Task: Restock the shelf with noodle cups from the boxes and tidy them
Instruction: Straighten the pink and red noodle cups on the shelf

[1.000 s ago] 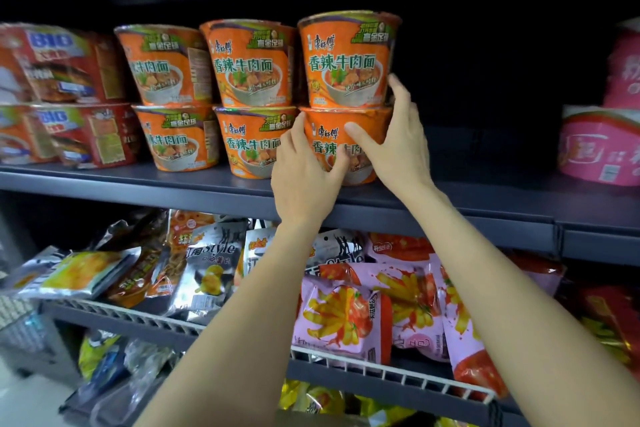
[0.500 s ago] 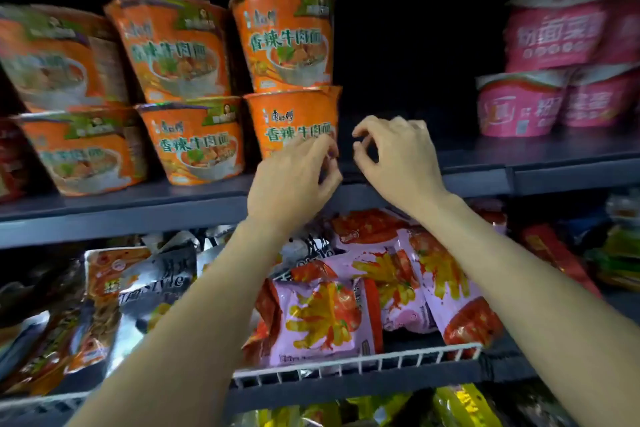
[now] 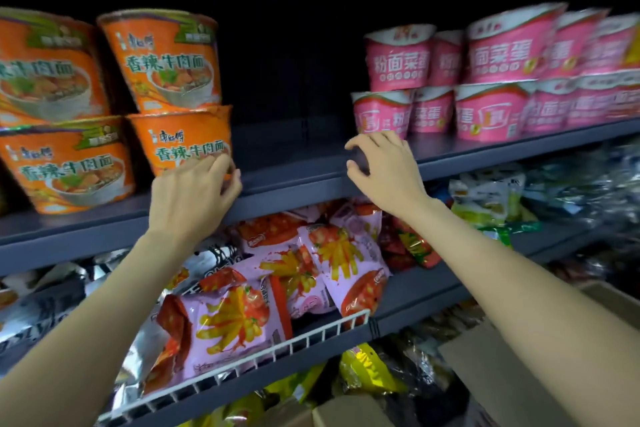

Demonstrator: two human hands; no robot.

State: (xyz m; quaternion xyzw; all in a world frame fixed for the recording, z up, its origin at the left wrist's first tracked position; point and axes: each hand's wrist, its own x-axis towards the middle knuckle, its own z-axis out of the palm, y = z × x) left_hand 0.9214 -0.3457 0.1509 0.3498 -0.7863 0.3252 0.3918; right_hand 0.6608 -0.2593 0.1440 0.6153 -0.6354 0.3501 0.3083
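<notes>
Head view: left hand [image 3: 194,194] curled at the base of the lower orange noodle cup [image 3: 183,142], fingertips touching it, not clearly gripping; right hand [image 3: 381,166] loosely curled, empty, over the shelf [image 3: 294,180] lip. Orange stacks upright, left of both hands; pink noodle cups [image 3: 388,111] just beyond the right hand. Bare shelf between the two groups, open for restocking. Cardboard box [image 3: 502,374] low, right.

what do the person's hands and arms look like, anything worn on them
Both arms are bare for as far as the view shows, with no sleeve or cuff in sight. The left hand and the right hand wear no gloves, and no watch, bracelet or ring can be seen. The visible fingernails look short and unpainted, though the picture is slightly blurred.
</notes>
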